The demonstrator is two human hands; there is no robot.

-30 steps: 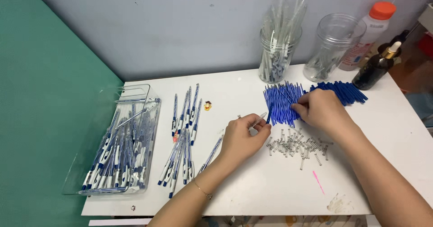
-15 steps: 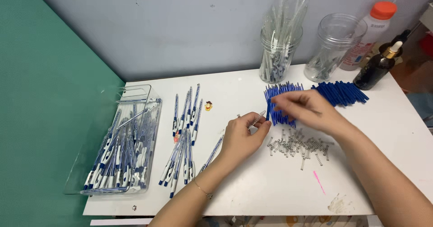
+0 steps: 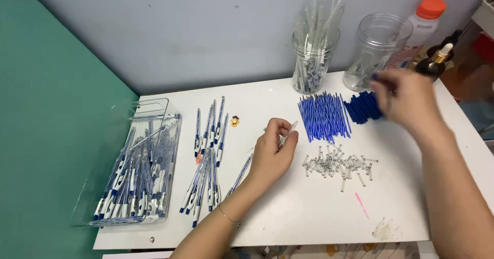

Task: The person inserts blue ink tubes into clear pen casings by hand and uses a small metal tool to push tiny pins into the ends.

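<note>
The left hand (image 3: 271, 156) holds a clear pen tube (image 3: 287, 134) at the table (image 3: 288, 218) middle. The blurred right hand (image 3: 406, 102) pinches a blue piece near the back right corner, over blue caps (image 3: 363, 107); the front edge has free room.

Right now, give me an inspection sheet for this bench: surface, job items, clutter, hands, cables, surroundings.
Surface: white table, smudge near the front right edge.
Job's things: blue refills in a row; blue caps beside them; springs scattered; finished pens loose; more in the clear tray.
Clutter: jar of clear barrels, near-empty jar, orange-capped bottle, dropper bottle, small figurine, pink sliver.
Grippers: left hand has a grip on a clear barrel; right hand blurred over the caps, grip unclear.
Cables: nothing seen.
Surroundings: grey wall behind, green wall at left.
</note>
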